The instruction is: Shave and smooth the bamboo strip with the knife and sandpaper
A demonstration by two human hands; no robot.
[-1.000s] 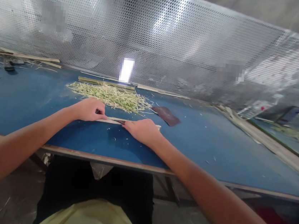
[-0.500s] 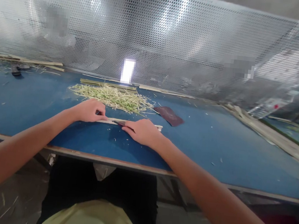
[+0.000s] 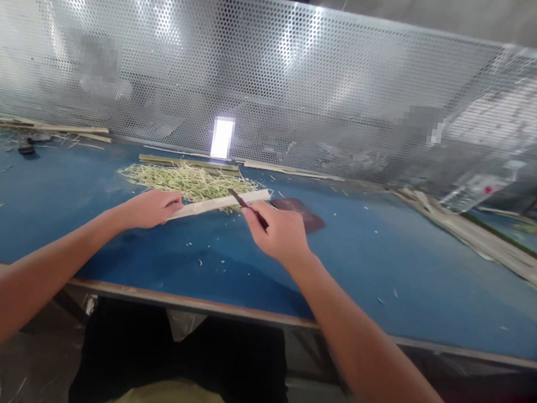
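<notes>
My left hand (image 3: 154, 208) is closed around the near-left end of a pale, flat bamboo strip (image 3: 212, 205). The strip slants up to the right, its far end raised in front of the shavings. In my right hand (image 3: 284, 232) is a small dark knife (image 3: 236, 196), pointing up and left. Its blade crosses the strip toward the right end; whether it touches the strip I cannot tell. Behind the strip lies a heap of thin green-yellow shavings (image 3: 178, 179). A dark brown sheet (image 3: 313, 222) lies flat, partly hidden by my right hand.
A perforated metal panel (image 3: 172, 106) stands along the back of the blue table (image 3: 145, 259). Bamboo pieces (image 3: 190, 164) lie behind the heap. Long pale strips (image 3: 487, 242) and a plastic bottle (image 3: 481, 188) are at right. More strips and a dark tool (image 3: 26, 147) lie at left.
The bamboo strip has gone from nearly level to tilted, its right end swung up and away. My right hand has moved right and slightly up with the knife, which now points upward. The view has shifted slightly.
</notes>
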